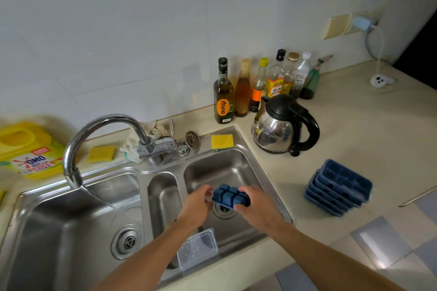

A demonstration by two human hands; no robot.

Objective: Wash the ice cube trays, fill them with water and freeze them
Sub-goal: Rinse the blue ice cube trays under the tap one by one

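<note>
1. Ice cube tray (230, 196), blue, hangs bottom-up and slightly tilted over the right basin of the sink, above the drain. The sink is let into the beige tabletop (354, 125), the broadest surface I see.
2. The steel sink (220, 168) has a wide left basin, a narrow middle one and the right one. The faucet (99, 130) arches over towards the left basin.
3. A yellow detergent jug (28, 149) lies on the tabletop at the far left.
4. A steel kettle (281, 125) with a black handle stands just beside the sink's far right corner.
5. A stack of blue trays (339, 188) rests on the tabletop right of the sink, well apart from the held tray.
6. A row of bottles (260, 82) stands against the wall behind the kettle.
7. My left grip (197, 203) grasps the tray's left end. My right grip (256, 205) grasps its right end.
8. A clear plastic box (197, 248) sits at the sink's front rim, between my forearms.
9. One yellow sponge (222, 141) lies on the sink's far rim.
</note>
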